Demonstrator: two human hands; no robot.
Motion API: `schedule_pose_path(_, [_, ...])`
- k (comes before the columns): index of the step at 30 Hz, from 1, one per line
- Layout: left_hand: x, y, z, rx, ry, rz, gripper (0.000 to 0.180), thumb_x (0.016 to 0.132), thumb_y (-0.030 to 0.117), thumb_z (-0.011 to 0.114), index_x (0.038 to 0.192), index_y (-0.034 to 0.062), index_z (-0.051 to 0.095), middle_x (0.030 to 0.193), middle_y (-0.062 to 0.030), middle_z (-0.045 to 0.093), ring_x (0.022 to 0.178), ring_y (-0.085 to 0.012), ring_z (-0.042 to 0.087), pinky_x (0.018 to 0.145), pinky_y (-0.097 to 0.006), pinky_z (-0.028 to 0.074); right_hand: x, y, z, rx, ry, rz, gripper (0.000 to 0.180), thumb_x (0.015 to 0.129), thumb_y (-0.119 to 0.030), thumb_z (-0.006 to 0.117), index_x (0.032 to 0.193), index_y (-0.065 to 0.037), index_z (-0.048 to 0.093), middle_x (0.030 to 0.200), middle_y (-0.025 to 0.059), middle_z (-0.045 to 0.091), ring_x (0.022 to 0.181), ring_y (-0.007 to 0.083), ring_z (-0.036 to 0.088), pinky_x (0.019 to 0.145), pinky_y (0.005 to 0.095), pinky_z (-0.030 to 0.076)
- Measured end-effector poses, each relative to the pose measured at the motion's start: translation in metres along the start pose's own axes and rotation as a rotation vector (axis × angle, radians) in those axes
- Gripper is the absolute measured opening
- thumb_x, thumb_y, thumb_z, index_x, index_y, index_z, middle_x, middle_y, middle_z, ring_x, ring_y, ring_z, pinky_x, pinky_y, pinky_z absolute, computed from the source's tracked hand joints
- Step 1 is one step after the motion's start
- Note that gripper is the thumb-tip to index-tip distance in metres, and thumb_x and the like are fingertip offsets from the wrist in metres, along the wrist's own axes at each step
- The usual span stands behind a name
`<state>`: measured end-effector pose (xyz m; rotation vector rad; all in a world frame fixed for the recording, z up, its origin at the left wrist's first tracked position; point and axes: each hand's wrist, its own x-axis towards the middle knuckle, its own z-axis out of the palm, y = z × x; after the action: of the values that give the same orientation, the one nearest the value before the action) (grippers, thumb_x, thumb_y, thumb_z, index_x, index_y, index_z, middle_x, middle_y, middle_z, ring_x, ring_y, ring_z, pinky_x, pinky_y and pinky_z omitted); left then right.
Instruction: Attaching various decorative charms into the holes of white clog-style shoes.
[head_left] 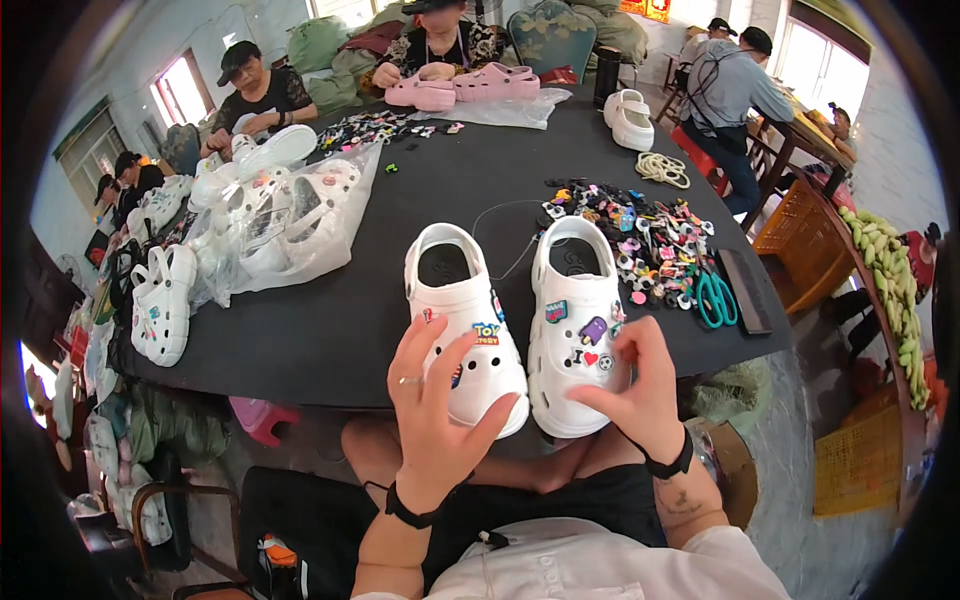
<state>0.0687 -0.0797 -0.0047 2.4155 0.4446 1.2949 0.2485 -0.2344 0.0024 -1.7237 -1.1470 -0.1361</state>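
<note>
Two white clogs stand side by side at the near table edge, toes toward me. The left clog (pixel 462 375) carries a blue-and-yellow lettered charm and others partly hidden by fingers. On the right clog (pixel 570 400) are a purple popsicle charm (pixel 593 331), a teal charm (pixel 556 312), a red heart and a small ball. My left hand (pixel 435 410) is open, its fingers spread over the outer side of the left clog, thumb by the toe. My right hand (pixel 645 380) curves around the right clog's outer side, thumb and forefinger apart; its other fingers are partly hidden.
Loose charms (pixel 665 245) are heaped right, beside teal scissors (pixel 716 298) and a dark bar (pixel 745 290). Bagged white clogs (pixel 270 225) lie left. Farther back are a white pair (pixel 629 120), pale cord (pixel 664 170) and pink clogs (pixel 497 82) at a seated person's hands.
</note>
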Motion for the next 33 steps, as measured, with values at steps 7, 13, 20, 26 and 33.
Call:
schedule_pose_path(7, [-0.006, 0.004, 0.022, 0.097, -0.014, -0.005, 0.082, 0.064, 0.028, 0.086, 0.135, 0.0041, 0.051, 0.145, -0.0235, 0.044, 0.134, -0.0429, 0.043, 0.109, -0.055, 0.033, 0.003, -0.002, -0.004, -0.043, -0.074, 0.048, 0.041, 0.074, -0.025, 0.085, 0.079, -0.005, 0.050, 0.077, 0.0065, 0.045, 0.060, 0.0197, 0.044, 0.051, 0.0320, 0.038])
schedule_pose_path(13, [-0.006, 0.002, 0.025, 0.119, -0.010, 0.014, 0.088, 0.064, 0.032, 0.087, 0.137, 0.0047, 0.048, 0.146, -0.0211, 0.045, 0.134, -0.0413, 0.044, 0.109, -0.054, 0.033, 0.009, -0.012, -0.010, -0.241, -0.173, -0.009, 0.054, 0.072, -0.043, 0.084, 0.082, -0.002, 0.051, 0.080, 0.0083, 0.048, 0.064, 0.0239, 0.053, 0.055, 0.0350, 0.046])
schedule_pose_path(20, [-0.006, 0.001, 0.029, 0.066, 0.006, 0.005, 0.091, 0.064, 0.031, 0.086, 0.139, 0.0026, 0.044, 0.145, -0.0203, 0.046, 0.133, -0.0405, 0.045, 0.110, -0.053, 0.033, 0.023, -0.009, -0.002, -0.356, -0.155, -0.064, 0.061, 0.069, -0.052, 0.083, 0.084, 0.000, 0.055, 0.078, 0.0120, 0.057, 0.063, 0.0275, 0.062, 0.054, 0.0358, 0.051])
schedule_pose_path(26, [-0.009, 0.001, 0.026, 0.105, -0.009, 0.018, 0.089, 0.063, 0.027, 0.085, 0.139, 0.0029, 0.044, 0.145, -0.0200, 0.046, 0.134, -0.0409, 0.043, 0.110, -0.053, 0.034, 0.020, -0.005, 0.000, -0.254, -0.140, -0.073, 0.040, 0.077, -0.034, 0.078, 0.081, -0.001, 0.055, 0.076, 0.0126, 0.055, 0.060, 0.0285, 0.061, 0.052, 0.0374, 0.051])
schedule_pose_path(33, [-0.004, -0.002, 0.027, 0.054, -0.005, 0.019, 0.086, 0.064, 0.026, 0.085, 0.138, 0.0029, 0.045, 0.145, -0.0201, 0.046, 0.135, -0.0413, 0.042, 0.110, -0.053, 0.034, 0.012, -0.001, 0.007, -0.359, -0.069, -0.149, 0.027, 0.079, -0.023, 0.070, 0.080, -0.002, 0.052, 0.076, 0.0118, 0.052, 0.063, 0.0285, 0.060, 0.053, 0.0373, 0.052])
